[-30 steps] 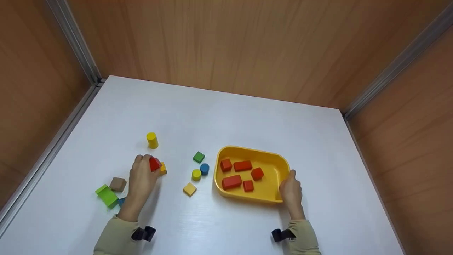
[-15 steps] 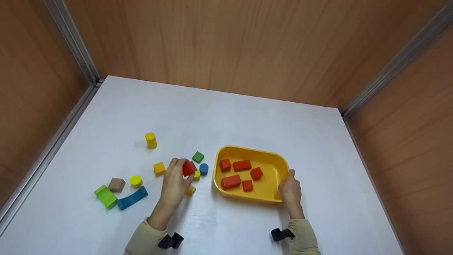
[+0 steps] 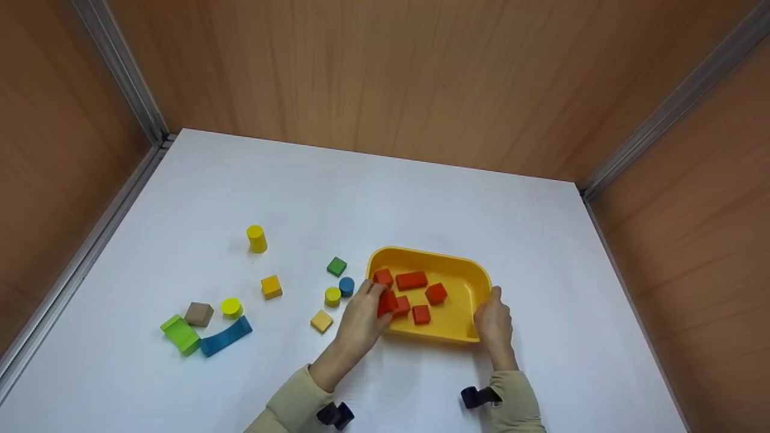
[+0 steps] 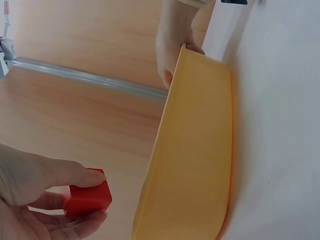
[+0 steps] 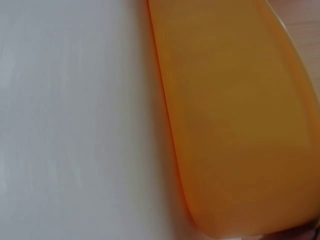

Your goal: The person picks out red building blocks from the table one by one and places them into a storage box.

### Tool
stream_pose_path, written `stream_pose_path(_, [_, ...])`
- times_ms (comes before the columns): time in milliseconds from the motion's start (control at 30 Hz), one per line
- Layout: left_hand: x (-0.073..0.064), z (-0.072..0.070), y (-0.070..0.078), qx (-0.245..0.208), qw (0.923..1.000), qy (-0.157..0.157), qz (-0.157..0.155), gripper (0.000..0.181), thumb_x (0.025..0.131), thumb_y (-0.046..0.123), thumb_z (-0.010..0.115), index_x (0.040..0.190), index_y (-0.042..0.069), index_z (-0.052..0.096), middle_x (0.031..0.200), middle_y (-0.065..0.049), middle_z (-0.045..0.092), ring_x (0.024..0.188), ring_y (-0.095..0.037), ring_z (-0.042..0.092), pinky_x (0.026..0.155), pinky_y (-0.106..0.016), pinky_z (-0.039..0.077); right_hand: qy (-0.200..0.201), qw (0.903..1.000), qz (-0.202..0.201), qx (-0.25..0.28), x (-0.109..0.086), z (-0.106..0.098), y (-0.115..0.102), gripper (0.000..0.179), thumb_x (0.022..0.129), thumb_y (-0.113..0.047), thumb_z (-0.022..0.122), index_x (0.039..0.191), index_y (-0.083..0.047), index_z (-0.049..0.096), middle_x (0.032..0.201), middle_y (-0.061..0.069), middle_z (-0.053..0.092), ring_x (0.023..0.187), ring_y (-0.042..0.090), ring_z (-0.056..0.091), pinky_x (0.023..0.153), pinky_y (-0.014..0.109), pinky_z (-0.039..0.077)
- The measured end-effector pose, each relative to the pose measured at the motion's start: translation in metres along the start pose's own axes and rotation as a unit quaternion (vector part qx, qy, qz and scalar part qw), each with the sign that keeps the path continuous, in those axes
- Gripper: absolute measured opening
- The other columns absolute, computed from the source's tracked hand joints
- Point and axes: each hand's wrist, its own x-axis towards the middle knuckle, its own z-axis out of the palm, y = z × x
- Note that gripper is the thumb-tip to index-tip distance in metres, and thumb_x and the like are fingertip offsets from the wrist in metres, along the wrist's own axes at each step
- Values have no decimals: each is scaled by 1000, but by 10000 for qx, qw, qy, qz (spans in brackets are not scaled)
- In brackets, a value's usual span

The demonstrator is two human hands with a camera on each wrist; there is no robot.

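My left hand (image 3: 363, 317) pinches a red block (image 4: 89, 198) between thumb and fingers, over the left end of a yellow plastic bin (image 3: 445, 264). In the left wrist view the block is held just above the level of the bin's rim. Several other red blocks (image 3: 411, 280) lie spread on the bin's floor, one partly hidden behind the held block. At the bin's right end my right hand (image 3: 495, 325) grips the wall, fingers at the rim. The right wrist view is filled mostly by the bin's outer wall (image 5: 235, 115), with only a sliver of that hand at the lower corner.
Left of the bin lie a green block (image 3: 337, 266), a blue cylinder (image 3: 346, 286), a yellow cylinder (image 3: 332, 296) and a pale yellow block (image 3: 322, 322). Farther left are a blue curved block (image 3: 225, 337), a lime block (image 3: 180, 334), a brown block (image 3: 199, 314) and several yellow pieces.
My left hand has carried the red block rightward across the table, from beside the orange-yellow block to over the bin. The right hand and the bin have stayed in place.
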Motion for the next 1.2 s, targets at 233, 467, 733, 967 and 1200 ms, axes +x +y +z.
stream_pose_path(233, [9, 25, 13, 172, 9988, -439, 119, 43, 71, 4, 72, 111, 1, 55, 107, -10, 51, 93, -21, 53, 83, -31, 46, -39, 10000, 61, -23, 1, 0, -1, 30, 88, -3, 40, 116, 3, 32, 75, 19, 54, 57, 24, 51, 43, 32, 40])
stream_pose_path(467, [20, 48, 25, 330, 9954, -890, 128, 43, 73, 8, 71, 112, 1, 56, 104, -10, 51, 87, -20, 54, 79, -28, 48, -19, 9999, 104, 19, 1, 0, 0, 30, 87, -4, 41, 116, 1, 32, 75, 18, 54, 56, 24, 50, 43, 32, 39])
stream_pose_path(733, [32, 73, 31, 708, 9904, -754, 917, 21, 71, 8, 72, 85, 0, 58, 85, -10, 50, 70, -20, 53, 65, -26, 48, 122, 9999, -68, 32, 0, 1, 0, 25, 84, -2, 40, 108, 1, 35, 67, 15, 51, 51, 24, 47, 40, 31, 37])
stream_pose_path(967, [42, 90, 35, 816, 9853, -1166, 943, 21, 70, -4, 59, 55, 10, 54, 64, 0, 45, 56, -11, 46, 44, -18, 36, 142, 9999, -56, 46, 1, 2, 1, 25, 85, -3, 41, 109, 1, 35, 66, 15, 50, 50, 23, 47, 39, 30, 37])
stream_pose_path(1200, [48, 104, 40, 1173, 9804, -1446, 643, 15, 72, -1, 61, 62, 9, 58, 57, 2, 49, 51, -11, 48, 42, -19, 37, 43, 10000, 10, 43, 1, 2, 1, 28, 86, -4, 40, 113, 2, 34, 67, 13, 50, 50, 22, 46, 40, 29, 37])
